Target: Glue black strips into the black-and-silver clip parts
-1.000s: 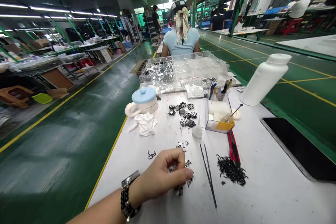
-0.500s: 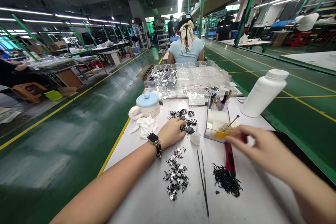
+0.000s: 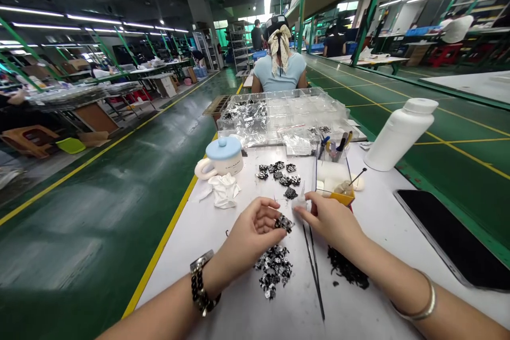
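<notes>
My left hand (image 3: 257,228) is closed with its fingertips on a small black-and-silver metal part (image 3: 283,223), held just above the table. My right hand (image 3: 330,218) has its thumb and fingers around a small translucent dropper bottle (image 3: 298,202) with a thin pointed tip. Beneath my left hand lies a loose pile of small silver and black metal pieces (image 3: 274,271). Tweezers (image 3: 313,271) rest between my two forearms. A heap of small black pieces (image 3: 347,268) is partly covered by my right forearm. Further off sit several black-and-silver parts (image 3: 279,170), like the held one.
A lidded mug (image 3: 223,156) and crumpled tissue (image 3: 223,191) stand at left. Behind are a clear divided tray (image 3: 295,109) and a plastic bag (image 3: 297,142). A clear organizer box (image 3: 332,172), white bottle (image 3: 400,135) and phone (image 3: 450,236) occupy the right. A person (image 3: 279,64) sits ahead.
My left hand has drawn back from the far parts, bringing one with it. My right hand has moved left from beside the organizer box to the dropper bottle, uncovering the phone.
</notes>
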Motion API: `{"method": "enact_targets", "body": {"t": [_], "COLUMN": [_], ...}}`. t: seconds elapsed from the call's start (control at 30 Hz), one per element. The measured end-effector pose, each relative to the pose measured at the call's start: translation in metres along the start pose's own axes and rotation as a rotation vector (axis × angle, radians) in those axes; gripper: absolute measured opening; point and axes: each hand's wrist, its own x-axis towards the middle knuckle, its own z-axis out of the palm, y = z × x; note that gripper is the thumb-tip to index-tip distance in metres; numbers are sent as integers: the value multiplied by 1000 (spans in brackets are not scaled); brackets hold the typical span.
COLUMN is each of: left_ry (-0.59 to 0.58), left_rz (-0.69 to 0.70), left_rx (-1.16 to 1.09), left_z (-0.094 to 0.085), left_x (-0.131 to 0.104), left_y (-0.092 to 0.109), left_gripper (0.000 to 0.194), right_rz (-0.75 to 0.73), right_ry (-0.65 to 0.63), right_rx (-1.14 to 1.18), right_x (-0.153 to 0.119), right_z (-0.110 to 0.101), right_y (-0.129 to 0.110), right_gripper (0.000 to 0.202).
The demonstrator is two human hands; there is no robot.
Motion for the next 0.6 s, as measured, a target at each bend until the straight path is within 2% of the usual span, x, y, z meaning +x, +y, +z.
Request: {"method": "enact_targets", "body": {"t": [0.13,0.27,0.33,0.4,0.47,0.6], "left_ry": [-141,-302,-322,-282,-261,-290], "left_rz": [-111,-247,-268,-243,-227,-198], "left_rx": [-297,-489,-526,-537,-520,-400], "left_z": [2,1,3,4,6,7], "left_x": [-8,-12,-13,-15,-16,-19], "left_y": [-4,-5,-4,-3,-3,-4], "left_gripper": [18,19,24,29,30,34], "right_rz": [-35,-20,22,60,78,140], "right_ry": [55,51,19,30,92,342], "right_rx": [206,545,715,844,935,1155], "right_x": [-5,-18,-24,-28,-33,-44], "right_z": [-3,-16,-23,-30,-37,-48], "right_y": [-3,-5,-4,-3,-6,-17], "right_gripper": [23,29,33,36,38,36]}}
